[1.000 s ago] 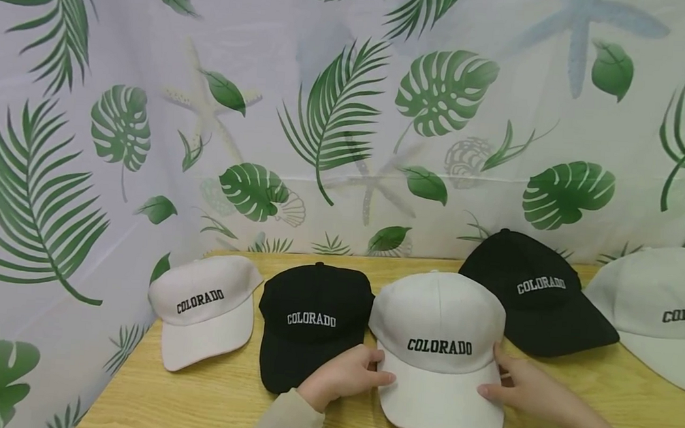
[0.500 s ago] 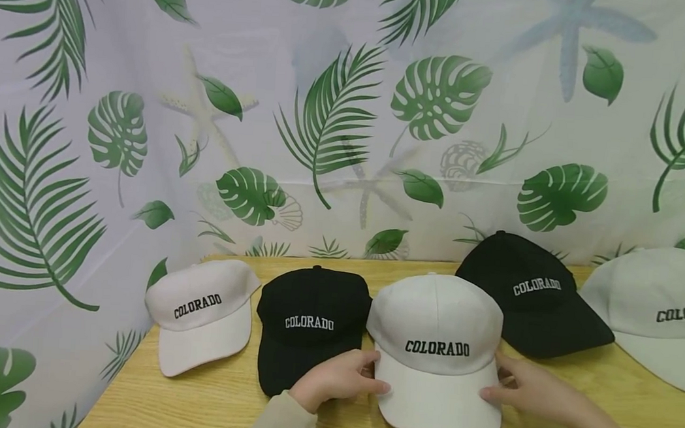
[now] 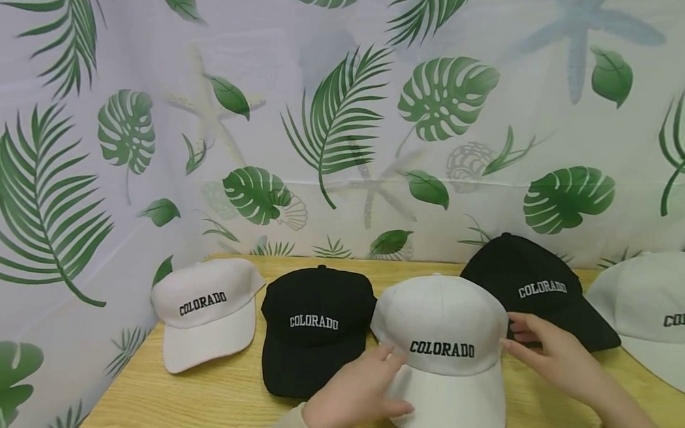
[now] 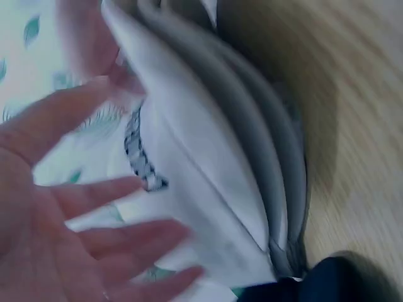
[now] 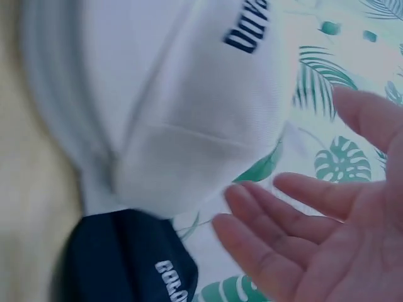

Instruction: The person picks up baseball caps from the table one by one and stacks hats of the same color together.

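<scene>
A white baseball cap (image 3: pixel 443 305) with dark COLORADO lettering stands at the centre front in the head view, its brim facing me. Seen from the left wrist, several layered brims (image 4: pixel 208 119) show that more caps are nested under it. My left hand (image 3: pixel 361 392) hovers by the cap's left side with fingers spread, overlapping the crown edge and brim. To the right, my right hand (image 3: pixel 569 365) has its fingers loosely extended, with the fingertips right at the crown's edge. In the right wrist view the palm of that hand (image 5: pixel 334 233) holds nothing.
Left of the centre cap are a black cap (image 3: pixel 316 294) and a white cap (image 3: pixel 203 323). On the right sit another black cap (image 3: pixel 539 321) and a white cap (image 3: pixel 661 296) cut by the frame edge. The wooden table (image 3: pixel 189 404) meets a leaf-print cloth (image 3: pixel 294 231) behind.
Both hands have let go of the white cap's brim. The left has opened out, while the right has moved up and away to the crown's right side. The caps stay in place.
</scene>
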A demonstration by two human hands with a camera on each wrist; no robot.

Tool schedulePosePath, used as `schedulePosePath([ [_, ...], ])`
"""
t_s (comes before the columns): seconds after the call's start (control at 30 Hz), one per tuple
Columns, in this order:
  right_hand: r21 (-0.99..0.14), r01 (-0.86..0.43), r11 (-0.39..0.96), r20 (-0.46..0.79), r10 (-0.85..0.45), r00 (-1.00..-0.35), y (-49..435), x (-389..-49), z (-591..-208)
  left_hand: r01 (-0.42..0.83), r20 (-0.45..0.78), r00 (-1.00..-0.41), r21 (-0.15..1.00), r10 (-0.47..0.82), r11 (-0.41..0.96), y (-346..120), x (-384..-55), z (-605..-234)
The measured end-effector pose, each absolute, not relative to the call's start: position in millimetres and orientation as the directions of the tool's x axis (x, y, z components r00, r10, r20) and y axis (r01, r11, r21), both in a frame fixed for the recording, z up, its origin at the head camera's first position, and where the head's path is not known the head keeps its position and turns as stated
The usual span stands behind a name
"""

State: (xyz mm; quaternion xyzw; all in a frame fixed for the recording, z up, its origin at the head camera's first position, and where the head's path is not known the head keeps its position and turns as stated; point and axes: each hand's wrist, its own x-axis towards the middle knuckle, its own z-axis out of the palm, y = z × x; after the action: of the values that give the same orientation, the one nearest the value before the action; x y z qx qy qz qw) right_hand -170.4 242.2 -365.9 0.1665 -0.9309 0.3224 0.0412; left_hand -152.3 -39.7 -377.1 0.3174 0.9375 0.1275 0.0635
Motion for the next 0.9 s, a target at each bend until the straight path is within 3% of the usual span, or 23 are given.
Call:
schedulePosePath([
  [0.13,-0.592,-0.381,0.710,0.247,-0.290,-0.925,228.8,-186.0,-345.1,0.801,0.038,-0.598,-0.016,0.801,0.599,-25.0,-141.9,-378.4],
  [0.27,-0.558,-0.421,0.715,0.217,-0.364,-0.906,206.7,-213.9,-331.6,0.889,-0.084,-0.403,-0.271,0.911,0.368,-11.6,-136.6,-383.6],
  [0.4,-0.513,-0.434,0.741,0.097,-0.452,-0.887,189.0,-246.0,-333.8,0.902,-0.207,-0.281,-0.390,0.937,0.185,-1.6,-135.4,-391.2],
  [0.6,-0.489,-0.338,0.804,-0.147,-0.458,-0.877,180.4,-275.1,-345.9,0.834,-0.224,-0.236,-0.546,0.946,0.079,10.9,-133.5,-403.3],
  [0.9,-0.588,-0.213,0.780,-0.310,-0.460,-0.832,173.0,-281.1,-354.4,0.848,-0.151,-0.271,-0.505,0.951,0.161,12.8,-134.0,-407.9],
])
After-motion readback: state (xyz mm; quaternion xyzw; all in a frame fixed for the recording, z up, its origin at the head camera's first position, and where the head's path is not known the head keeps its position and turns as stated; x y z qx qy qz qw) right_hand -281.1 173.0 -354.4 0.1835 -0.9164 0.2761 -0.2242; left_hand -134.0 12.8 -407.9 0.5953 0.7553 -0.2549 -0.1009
